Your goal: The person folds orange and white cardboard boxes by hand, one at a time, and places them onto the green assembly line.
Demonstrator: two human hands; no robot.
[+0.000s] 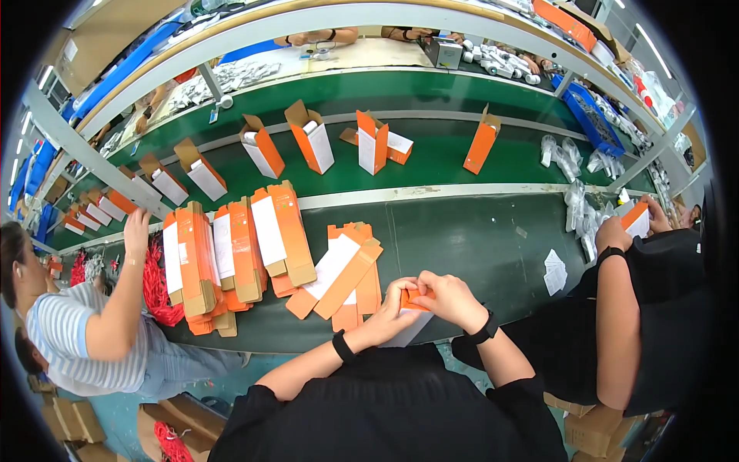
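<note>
Nearest, the left hand [387, 317] and the right hand [454, 302] are both closed around the upper end of a narrow orange-and-white cardboard box [405, 331]. Their fingers meet at its orange top flaps; the exact grip of each finger I cannot tell. This box is at the near edge of a dark green work table [462, 239], in front of the person's body, its lower part partly hidden. A black band is on each wrist.

To the left of the hands lies a loose, fanned pile of flat orange-and-white cartons [369, 250], and beyond it, further left, stand three thicker stacks of folded cartons [269, 231]. Well to the right, there are some white paper slips [554, 273]. Near the right edge, a co-worker in black holds another orange-and-white box [637, 219].

Farther, across a pale rail, open orange-and-white boxes [317, 142] stand in a row on a green conveyor belt [431, 165]. Behind, at right, is a blue plastic tray [583, 123].
</note>
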